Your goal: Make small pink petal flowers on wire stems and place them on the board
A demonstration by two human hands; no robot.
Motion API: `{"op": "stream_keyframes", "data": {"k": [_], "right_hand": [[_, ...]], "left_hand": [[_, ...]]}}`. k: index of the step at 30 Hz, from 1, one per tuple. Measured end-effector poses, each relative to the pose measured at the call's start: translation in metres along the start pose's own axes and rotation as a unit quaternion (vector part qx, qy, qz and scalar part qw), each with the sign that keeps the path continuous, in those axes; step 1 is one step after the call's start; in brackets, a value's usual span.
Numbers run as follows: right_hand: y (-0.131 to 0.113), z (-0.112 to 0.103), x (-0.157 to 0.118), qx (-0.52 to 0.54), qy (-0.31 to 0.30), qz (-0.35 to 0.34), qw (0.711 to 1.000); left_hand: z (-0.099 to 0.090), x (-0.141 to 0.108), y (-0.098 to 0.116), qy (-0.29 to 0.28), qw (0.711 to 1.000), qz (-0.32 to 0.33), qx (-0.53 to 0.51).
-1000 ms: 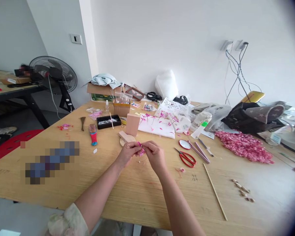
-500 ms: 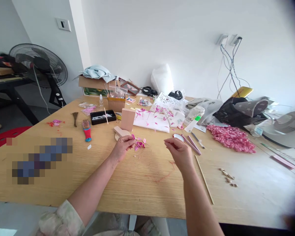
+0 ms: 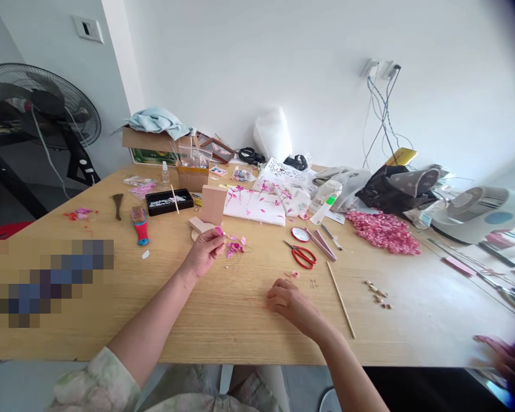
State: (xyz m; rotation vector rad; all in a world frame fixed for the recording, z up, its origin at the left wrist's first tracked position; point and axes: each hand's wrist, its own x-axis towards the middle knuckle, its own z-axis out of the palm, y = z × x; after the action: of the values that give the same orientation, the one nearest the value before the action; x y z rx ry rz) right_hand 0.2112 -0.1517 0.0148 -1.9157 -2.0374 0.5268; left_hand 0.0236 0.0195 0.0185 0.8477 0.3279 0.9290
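Observation:
My left hand (image 3: 205, 249) is closed in a pinch on a small magenta flower piece (image 3: 218, 230), above the table left of centre. Just right of it lie loose pink and purple flowers (image 3: 235, 246). My right hand (image 3: 285, 297) rests low over the table with its fingers bent together; what they hold, if anything, is hidden. Beyond the right hand are red-handled scissors (image 3: 304, 257) and a small pink ring-shaped piece (image 3: 295, 274). A wooden block (image 3: 213, 204) stands upright behind the left hand.
A white cloth pad (image 3: 255, 210) with pink flower stems lies behind. On the right are a thin wooden stick (image 3: 341, 300), pink beads (image 3: 384, 232) and a white fan (image 3: 480, 212). A brush (image 3: 141, 226) lies left. Another person's hand (image 3: 502, 352) shows at far right.
My right hand has moved down and left to the tabletop, uncovering the scissors. My left hand has shifted slightly away from the loose flowers, and the whole view has moved right.

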Motion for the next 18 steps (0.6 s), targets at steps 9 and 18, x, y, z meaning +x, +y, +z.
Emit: {"op": "stream_keyframes", "data": {"k": [9, 18], "right_hand": [[-0.025, -0.008, 0.015, 0.058, 0.110, -0.004, 0.992], [-0.026, -0.013, 0.015, 0.025, 0.112, 0.025, 0.993]], "left_hand": [[0.008, -0.009, 0.002, -0.053, 0.997, -0.052, -0.006], [0.008, -0.010, 0.011, -0.046, 0.998, -0.039, 0.033]]}}
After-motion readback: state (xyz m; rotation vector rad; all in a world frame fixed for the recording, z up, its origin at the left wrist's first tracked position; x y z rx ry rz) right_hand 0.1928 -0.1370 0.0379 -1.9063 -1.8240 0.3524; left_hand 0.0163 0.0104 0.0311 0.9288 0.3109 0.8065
